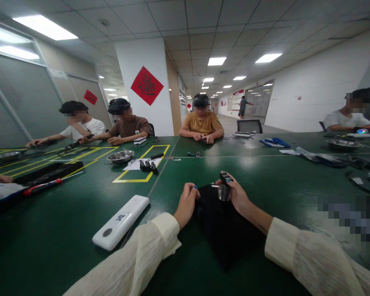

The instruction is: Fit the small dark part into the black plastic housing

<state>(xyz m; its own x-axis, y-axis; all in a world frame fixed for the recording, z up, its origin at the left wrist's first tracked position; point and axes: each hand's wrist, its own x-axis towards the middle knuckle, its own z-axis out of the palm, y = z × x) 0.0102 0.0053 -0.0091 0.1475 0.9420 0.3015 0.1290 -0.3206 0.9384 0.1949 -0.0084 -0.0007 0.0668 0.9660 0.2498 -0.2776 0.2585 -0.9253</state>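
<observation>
My right hand (238,198) is closed around a small object (224,190) with a black slotted top and a clear, shiny, cup-like lower part; its exact kind I cannot make out. It is held above a black cloth (225,234) spread on the green table in front of me. My left hand (187,201) is closed at the cloth's upper left corner, thumb and fingers pinched together. It seems to grip the cloth edge there. Left of my left forearm lies a white power bank (121,222) marked with a number.
Several black clip-like pieces (148,166) and a white paper lie inside a yellow tape outline, beside a metal bowl (121,157). A red-handled screwdriver (46,187) is at left. Several people sit around the green table (265,176). Blue cloth (275,142) and cables lie at right.
</observation>
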